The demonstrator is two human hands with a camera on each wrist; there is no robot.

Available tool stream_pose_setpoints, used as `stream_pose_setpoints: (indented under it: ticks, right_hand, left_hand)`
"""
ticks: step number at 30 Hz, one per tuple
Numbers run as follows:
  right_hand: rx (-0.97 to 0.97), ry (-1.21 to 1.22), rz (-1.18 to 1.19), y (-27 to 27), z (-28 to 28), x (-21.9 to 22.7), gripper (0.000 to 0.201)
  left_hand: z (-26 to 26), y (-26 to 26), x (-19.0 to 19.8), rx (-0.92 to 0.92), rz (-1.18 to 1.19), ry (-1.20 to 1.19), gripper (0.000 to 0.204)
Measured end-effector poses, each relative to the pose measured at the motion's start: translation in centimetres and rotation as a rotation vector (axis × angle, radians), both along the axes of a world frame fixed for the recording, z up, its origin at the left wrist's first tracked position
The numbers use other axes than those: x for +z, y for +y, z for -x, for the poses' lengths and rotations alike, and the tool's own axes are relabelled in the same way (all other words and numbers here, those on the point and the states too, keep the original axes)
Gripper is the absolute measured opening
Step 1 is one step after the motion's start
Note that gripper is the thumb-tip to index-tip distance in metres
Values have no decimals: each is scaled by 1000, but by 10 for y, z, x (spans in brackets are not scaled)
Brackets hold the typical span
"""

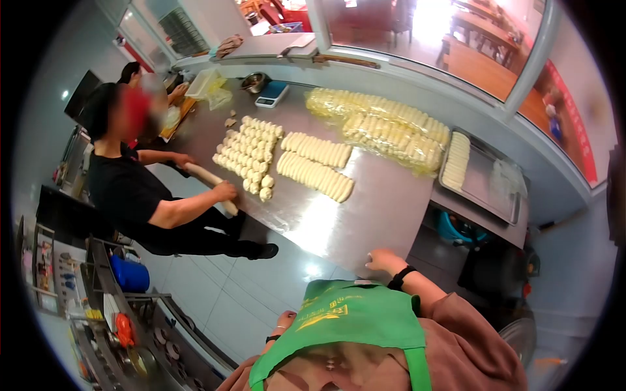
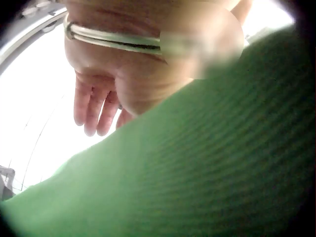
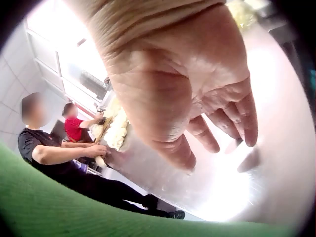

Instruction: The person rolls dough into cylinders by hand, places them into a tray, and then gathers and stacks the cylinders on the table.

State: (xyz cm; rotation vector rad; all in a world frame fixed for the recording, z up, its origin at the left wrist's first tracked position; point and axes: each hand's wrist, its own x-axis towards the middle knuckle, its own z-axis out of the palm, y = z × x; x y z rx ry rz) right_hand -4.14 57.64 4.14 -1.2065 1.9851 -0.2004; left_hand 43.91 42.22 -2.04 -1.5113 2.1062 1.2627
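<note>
My left hand [image 1: 285,318] hangs beside the green apron [image 1: 362,313]; in the left wrist view this hand [image 2: 106,96] has its fingers loosely extended and holds nothing. At the near end of the steel table [image 1: 385,221] is my right hand [image 1: 386,261]. Seen in the right wrist view, the right hand [image 3: 187,94] is empty, its fingers relaxed above the shiny tabletop [image 3: 168,173]; contact with the table I cannot tell. Two rows of pale dough strips [image 1: 316,176] lie beyond it, beside many small dough pieces [image 1: 248,153].
A person in black [image 1: 134,176] holds a long dough roll [image 1: 212,182] at the table's left side, with another person behind. Plastic-covered dough [image 1: 391,130], a scale [image 1: 272,94] and a bowl [image 1: 254,82] stand along the back. A metal tray [image 1: 479,186] is at the right.
</note>
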Motion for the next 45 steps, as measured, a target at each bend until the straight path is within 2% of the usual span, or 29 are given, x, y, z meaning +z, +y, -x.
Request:
stream_pose_setpoints:
  ticks: [2, 5, 7, 8, 14, 16, 17, 19, 20, 22, 25, 28, 30, 32, 33, 35, 37, 38, 39, 41, 42, 44, 45]
  right_hand:
    - [-2, 14, -13, -3, -1, 0, 45]
    - [1, 54, -15, -3, -4, -2, 35]
    - [59, 29, -121, -7, 1, -5, 44]
    - [30, 31, -134, -6, 4, -3, 44]
    - [20, -30, -40, 0, 10, -16, 41]
    - [-56, -150, 90, 8, 16, -24, 40]
    - [-141, -218, 164, 9, 16, 23, 40]
    - [-149, -71, 145, 1, 16, -3, 41]
    - [-176, -117, 181, 3, 18, -28, 45]
    - [-152, -199, 130, -9, 25, -13, 46]
    - [-215, -75, 8, -34, 20, 7, 44]
    - [-277, -16, -101, -75, 2, -2, 44]
    - [-310, 4, -152, -105, -16, 4, 41]
    - [-421, -218, 128, -147, -44, 16, 33]
    - [-428, -215, 110, -167, -53, 20, 33]
    - [-329, -384, 115, -214, -63, 26, 26]
    - [-332, -409, 141, -250, -67, 27, 25]
    - [-323, -433, 179, -264, -72, 27, 25]
    - [-337, -433, 167, -275, -79, 26, 25]
    - [-509, -504, 302, -294, -88, 21, 24]
    - [-516, -501, 293, -303, -86, 18, 24]
    - [-688, -968, 137, -318, -83, 13, 32]
    - [-689, -970, 131, -328, -90, 15, 32]
  left_hand:
    - [4, -5, -1, 14, -11, 6, 31]
    - [10, -16, -9, -85, 21, -17, 31]
    - [14, -21, -5, -155, 114, 54, 31]
    - [22, -25, -2, -183, 101, 60, 31]
    - [47, -51, 15, -92, 160, -90, 28]
    - [51, -69, 29, -20, 41, -4, 26]
    - [44, -83, 23, -2, 31, 22, 26]
    - [49, -113, 19, -15, 68, 56, 27]
    - [59, -132, 25, -61, 108, 54, 27]
    - [78, -176, 31, -79, 129, 136, 26]
    - [119, -243, 49, -122, 253, 257, 26]
    - [161, -314, 52, -181, 321, 432, 29]
    - [194, -345, 58, -172, 443, 448, 31]
    - [223, -374, 38, -81, 373, 482, 42]
    - [239, -378, 36, -82, 353, 482, 42]
    - [271, -378, 38, 21, 468, 321, 57]
    - [292, -376, 34, 126, 424, 272, 68]
    - [300, -372, 22, 238, 481, 313, 63]
    - [307, -368, 27, 229, 467, 311, 63]
    - [321, -364, 37, 364, 445, 208, 57]
    - [323, -363, 31, 361, 483, 236, 52]
    - [316, -364, 21, 331, 432, 314, 49]
    - [311, -363, 23, 306, 394, 395, 47]
